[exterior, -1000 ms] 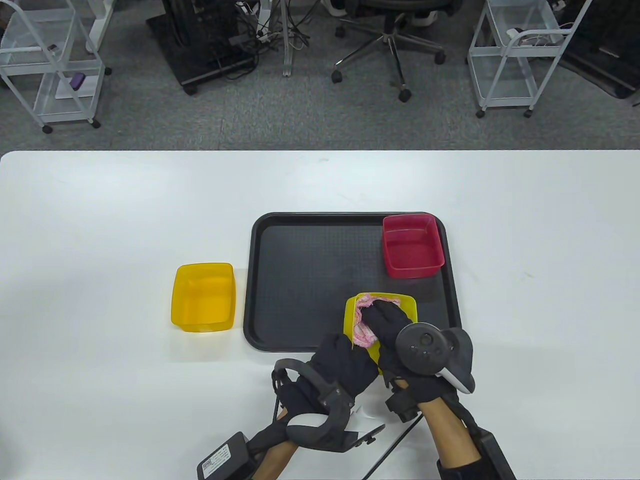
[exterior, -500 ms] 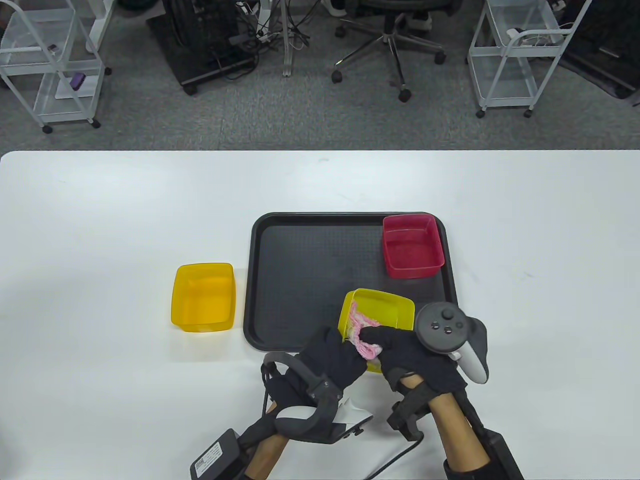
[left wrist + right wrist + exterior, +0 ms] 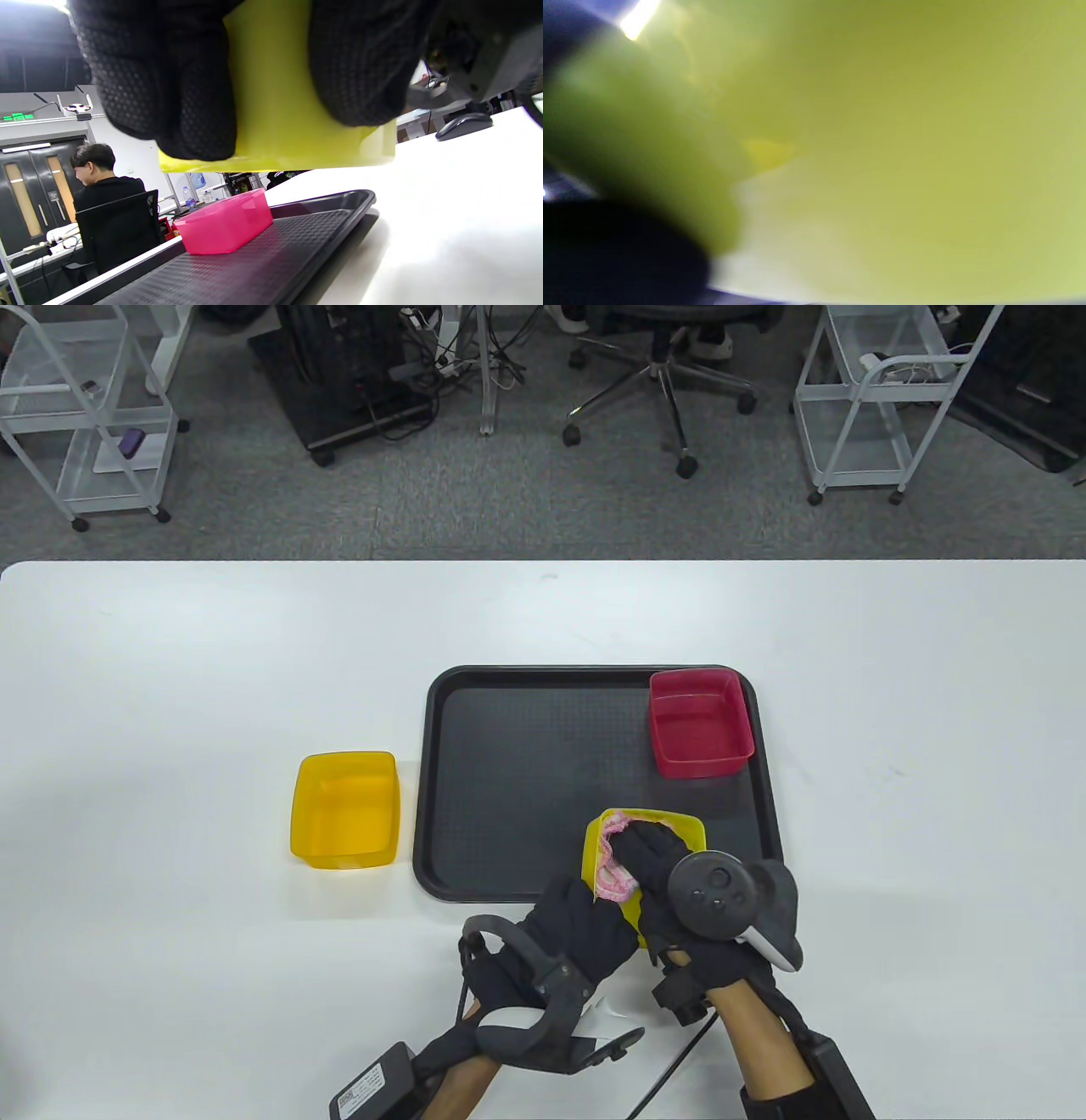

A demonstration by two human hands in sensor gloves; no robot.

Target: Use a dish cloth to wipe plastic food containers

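3 containers: 1 orange container [image 3: 344,809], 1 red container [image 3: 701,721], 1 lime container [image 3: 685,827] tilted, gripped by left hand [image 3: 581,929]; right hand [image 3: 657,869] presses 1 pink cloth [image 3: 612,865] inside.

The right hand [image 3: 657,861] covered most of the pink dish cloth [image 3: 612,872] and the lime container's [image 3: 689,827] floor. The right wrist view was only a yellow-green blur; its fingers were indistinguishable.

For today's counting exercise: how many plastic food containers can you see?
3: an orange-yellow container on the table left of the tray, a red container in the tray's far right corner, a lime container held by both hands.
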